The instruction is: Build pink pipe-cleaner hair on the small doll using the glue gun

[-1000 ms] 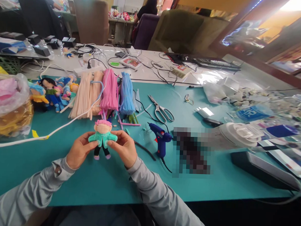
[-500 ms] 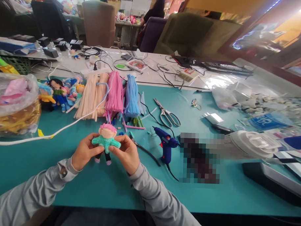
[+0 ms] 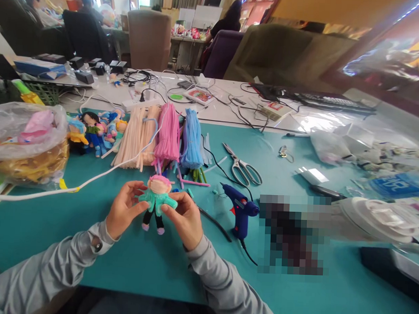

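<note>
A small doll (image 3: 159,188) made of fuzzy pipe cleaners is held upright over the green mat. It has pink hair, a blank peach face, a mint-green jacket, black legs and lilac feet. My left hand (image 3: 124,208) pinches the jacket's sleeve on the left, thumb in front and fingers curled behind. On the other side, my right hand (image 3: 186,216) grips the opposite sleeve between thumb and fingers. A blue hot glue gun (image 3: 241,209) stands on the mat right of my right hand. Between them lies a dark, thin tool (image 3: 216,222), partly hidden by that hand.
Bundles of peach (image 3: 136,136), pink (image 3: 168,135) and blue pipe cleaners (image 3: 192,140) stand behind the doll. Scissors (image 3: 241,165) lie beyond the glue gun. Finished dolls (image 3: 97,130) and a plastic bag (image 3: 28,137) sit at left. A white cable (image 3: 102,174) crosses the mat.
The whole view has shifted, so everything appears farther right and slightly lower. My left fingers have loosened a little, and more of the doll's black legs shows. Both hands still hold the doll.
</note>
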Available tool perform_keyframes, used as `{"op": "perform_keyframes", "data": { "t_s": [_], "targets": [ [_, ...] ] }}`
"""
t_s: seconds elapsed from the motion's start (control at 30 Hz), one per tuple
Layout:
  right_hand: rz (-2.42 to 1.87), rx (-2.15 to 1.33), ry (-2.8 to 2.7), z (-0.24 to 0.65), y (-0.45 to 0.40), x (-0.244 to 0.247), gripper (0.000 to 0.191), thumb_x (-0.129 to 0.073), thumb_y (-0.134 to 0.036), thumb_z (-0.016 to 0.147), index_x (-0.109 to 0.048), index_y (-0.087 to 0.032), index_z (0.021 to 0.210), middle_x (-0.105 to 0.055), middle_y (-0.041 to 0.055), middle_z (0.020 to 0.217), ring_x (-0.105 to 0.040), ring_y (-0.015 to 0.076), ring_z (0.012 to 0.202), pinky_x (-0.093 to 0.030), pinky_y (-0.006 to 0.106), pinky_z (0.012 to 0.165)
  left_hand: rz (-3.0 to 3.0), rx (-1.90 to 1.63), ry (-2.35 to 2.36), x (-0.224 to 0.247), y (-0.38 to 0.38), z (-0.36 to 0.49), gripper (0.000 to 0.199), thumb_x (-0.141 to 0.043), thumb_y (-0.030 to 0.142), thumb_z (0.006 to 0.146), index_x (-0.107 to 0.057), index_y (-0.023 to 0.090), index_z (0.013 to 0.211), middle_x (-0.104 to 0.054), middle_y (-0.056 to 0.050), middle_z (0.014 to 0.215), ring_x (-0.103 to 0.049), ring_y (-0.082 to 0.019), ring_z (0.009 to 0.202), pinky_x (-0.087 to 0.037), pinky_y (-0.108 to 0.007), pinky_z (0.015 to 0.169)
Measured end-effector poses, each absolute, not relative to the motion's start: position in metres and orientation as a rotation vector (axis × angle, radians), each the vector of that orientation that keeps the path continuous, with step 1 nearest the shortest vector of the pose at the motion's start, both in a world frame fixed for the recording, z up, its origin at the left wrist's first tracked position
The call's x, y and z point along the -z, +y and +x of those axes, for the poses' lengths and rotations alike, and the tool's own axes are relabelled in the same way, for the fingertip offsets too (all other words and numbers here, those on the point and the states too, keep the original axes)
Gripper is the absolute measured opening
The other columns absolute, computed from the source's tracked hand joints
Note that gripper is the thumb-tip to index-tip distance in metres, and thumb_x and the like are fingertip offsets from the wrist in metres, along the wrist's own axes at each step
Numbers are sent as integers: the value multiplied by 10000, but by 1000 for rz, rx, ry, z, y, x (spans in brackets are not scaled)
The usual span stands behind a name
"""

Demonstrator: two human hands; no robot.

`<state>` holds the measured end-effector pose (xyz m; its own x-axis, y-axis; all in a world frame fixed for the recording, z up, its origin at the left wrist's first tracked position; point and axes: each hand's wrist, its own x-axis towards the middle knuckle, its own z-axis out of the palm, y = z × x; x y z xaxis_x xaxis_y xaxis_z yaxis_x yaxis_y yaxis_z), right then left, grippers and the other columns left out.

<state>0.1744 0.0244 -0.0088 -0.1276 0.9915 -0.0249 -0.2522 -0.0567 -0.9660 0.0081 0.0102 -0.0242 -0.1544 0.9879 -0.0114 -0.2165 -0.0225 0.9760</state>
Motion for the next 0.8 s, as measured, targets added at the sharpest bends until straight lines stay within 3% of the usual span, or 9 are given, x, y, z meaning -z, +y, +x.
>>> {"op": "perform_keyframes", "data": {
  "t_s": [0.2,0.53,0.7,0.8],
  "targets": [
    [-1063,-1540,-986,177,27,9,465,-874,-490,562,-579,-197,771,-607,-36,663,-567,116,571,-523,273,573,928,-1345,1130,27,11,11,420,-805,353,647,-573,192,958,-647,-34,897,-646,-180,787,-532,-319,718],
    [-975,-1663,-898,177,26,14,430,-845,-500,625,-653,-199,863,-647,5,869,-642,148,757,-579,324,725,870,-1201,1145,28,13,12,494,-824,239,594,-564,202,1012,-647,11,823,-612,-126,657,-505,-243,576],
    [-987,-1725,-872,176,26,16,449,-846,-513,614,-670,-195,879,-660,7,853,-652,149,765,-569,317,743,661,-1164,1033,21,19,9,481,-843,319,599,-574,182,973,-667,-8,799,-649,-166,698,-524,-285,629],
    [-999,-1731,-898,176,26,16,432,-837,-505,632,-674,-195,885,-677,19,861,-658,160,777,-563,330,760,572,-1144,1017,20,22,6,499,-869,269,555,-583,173,951,-670,-5,774,-654,-171,684,-524,-293,637]
  ]
}}
